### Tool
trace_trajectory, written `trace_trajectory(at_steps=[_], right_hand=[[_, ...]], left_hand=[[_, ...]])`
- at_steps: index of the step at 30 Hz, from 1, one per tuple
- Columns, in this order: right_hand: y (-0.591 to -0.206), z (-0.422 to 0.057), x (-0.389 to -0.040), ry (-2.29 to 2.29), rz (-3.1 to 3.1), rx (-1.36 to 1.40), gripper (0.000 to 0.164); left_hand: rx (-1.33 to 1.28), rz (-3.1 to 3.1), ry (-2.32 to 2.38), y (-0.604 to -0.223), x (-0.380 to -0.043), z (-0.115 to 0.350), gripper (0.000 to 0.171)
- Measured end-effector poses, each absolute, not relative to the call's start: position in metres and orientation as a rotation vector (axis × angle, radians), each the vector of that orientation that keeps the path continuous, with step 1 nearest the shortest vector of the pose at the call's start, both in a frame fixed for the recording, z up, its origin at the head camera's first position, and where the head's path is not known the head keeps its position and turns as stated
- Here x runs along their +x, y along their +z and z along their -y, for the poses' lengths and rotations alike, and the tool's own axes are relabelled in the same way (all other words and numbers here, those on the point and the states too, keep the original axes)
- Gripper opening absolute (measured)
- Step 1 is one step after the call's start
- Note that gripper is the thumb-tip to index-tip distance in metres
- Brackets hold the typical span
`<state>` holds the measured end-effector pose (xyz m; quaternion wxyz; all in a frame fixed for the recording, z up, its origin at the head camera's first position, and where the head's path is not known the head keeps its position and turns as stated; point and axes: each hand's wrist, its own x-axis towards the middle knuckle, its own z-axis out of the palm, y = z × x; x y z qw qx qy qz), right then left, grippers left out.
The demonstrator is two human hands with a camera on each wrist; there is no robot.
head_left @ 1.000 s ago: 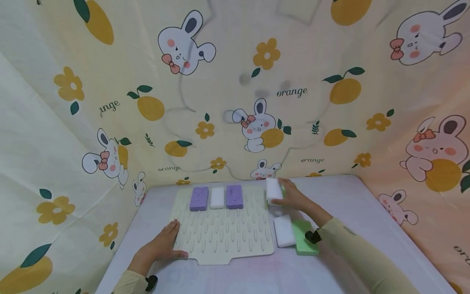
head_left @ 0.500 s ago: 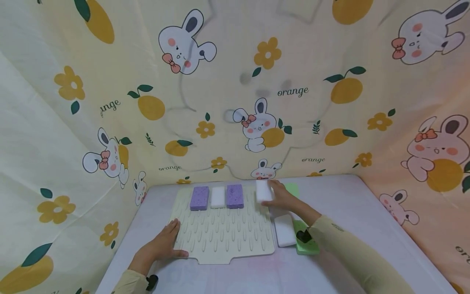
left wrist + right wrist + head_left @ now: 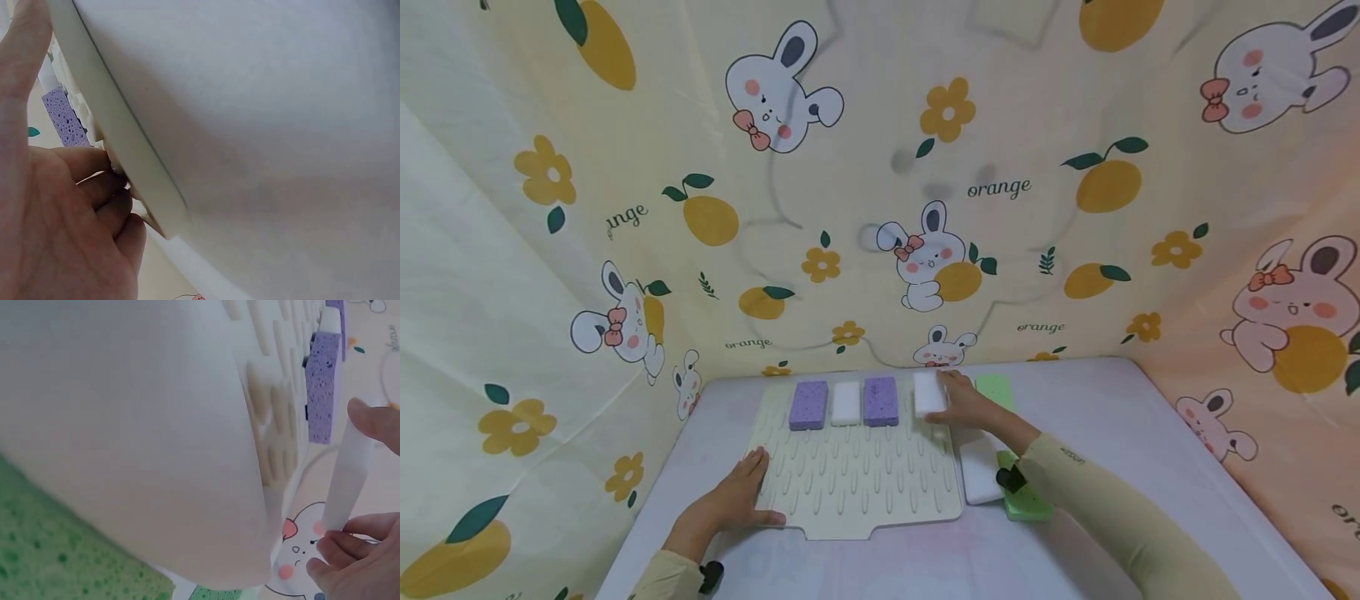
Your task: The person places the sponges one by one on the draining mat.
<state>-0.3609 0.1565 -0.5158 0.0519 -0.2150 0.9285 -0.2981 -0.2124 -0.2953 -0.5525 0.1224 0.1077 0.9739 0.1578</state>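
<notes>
Approx halfway, by the look of it: 3 blocks down in a row along the far end of the mat [image 3: 857, 492], L to R purple block [image 3: 808, 406], small white block [image 3: 846, 404], 2nd purple block [image 3: 881, 402]; a 4th, the held white block [image 3: 929, 394], is at the row's R end w/ a gap b/w it and the 2nd purple. Your R hand [image 3: 967, 406] has it pinched, thumb on one end, fingertips on the other; can't tell if it touches the mat yet. Prob. left to do: let go of that one, then the rest off the mat's R side, i.e. near white block [image 3: 981, 473], partly behind your R arm, plus near green block [image 3: 1028, 505] and far green block [image 3: 995, 388], all on the table [image 3: 917, 571]. Your L hand [image 3: 737, 497] is spread at the mat's L edge, thumb apart from fingers, fingers a bit bent per L wrist cam, no block in it; prob. steadying. Vs 1 s ago: held white was off the mat's R edge, in front of far green; 0.5 s ago over that edge; now further L, inside it. Far green shows more now. L hand, mat and the 3 placed blocks: no obvious change.
</notes>
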Motion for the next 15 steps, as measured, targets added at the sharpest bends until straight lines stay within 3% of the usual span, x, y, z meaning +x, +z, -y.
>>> trace_trajectory(at_steps=[15], right_hand=[[-0.5100,-0.1540,-0.3525,-0.870,-2.846,-0.598,0.111]], left_hand=[[0.334,-2.839,0.491,-0.5487,-0.2102,0.2936,0.131]])
